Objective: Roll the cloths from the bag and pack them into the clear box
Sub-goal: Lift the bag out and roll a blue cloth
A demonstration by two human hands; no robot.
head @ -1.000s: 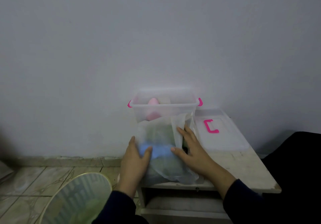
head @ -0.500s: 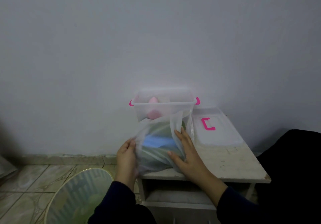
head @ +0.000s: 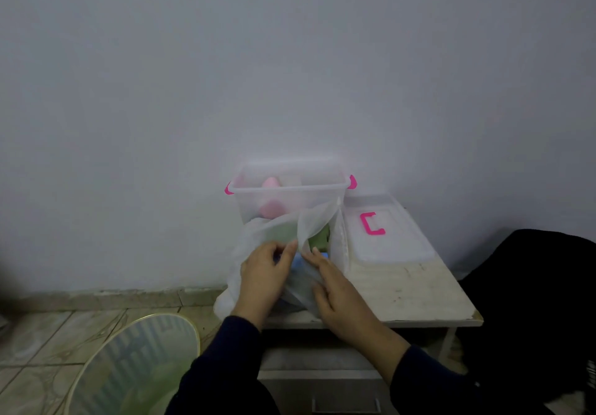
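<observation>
At the near left corner of the small white table (head: 419, 289), the left hand (head: 263, 277) pinches the translucent white bag (head: 254, 237) between thumb and fingertips at its mouth, while the right hand (head: 338, 295) lies with fingers nearly straight on the bag's right side, pressing the film over a blue cloth (head: 298, 261) and a green cloth (head: 317, 240) that show through, crumpled and unrolled. Behind the bag, at the far left edge against the wall, stands the clear box (head: 290, 195) with pink latches, a pink cloth roll (head: 272, 206) upright inside, and its lid (head: 383, 237) with a pink handle lies flat just to the right; no writing is legible anywhere.
</observation>
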